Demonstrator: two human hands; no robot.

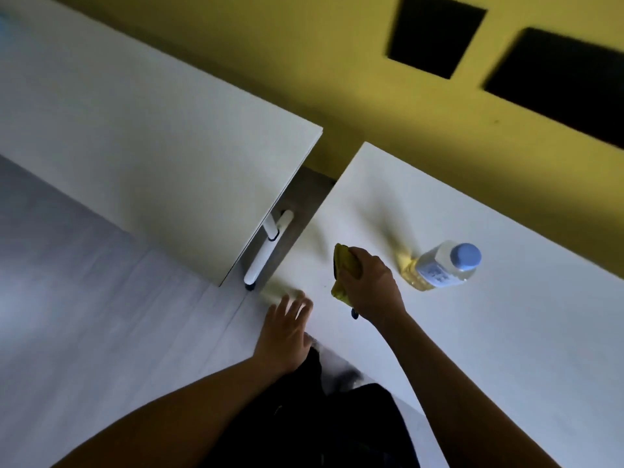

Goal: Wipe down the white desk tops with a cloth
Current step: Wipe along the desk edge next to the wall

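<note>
The right hand point(369, 287) holds a bunched yellow cloth point(344, 270) in a curled grip, low over the near left part of the right white desk point(506, 332). The left hand point(287, 327) hovers with fingers spread and relaxed by that desk's left corner, holding nothing. A clear bottle point(442, 265) with a blue cap stands just right of the cloth. A second white desk point(135, 146) sits apart to the left, against a yellow wall point(304, 62).
</note>
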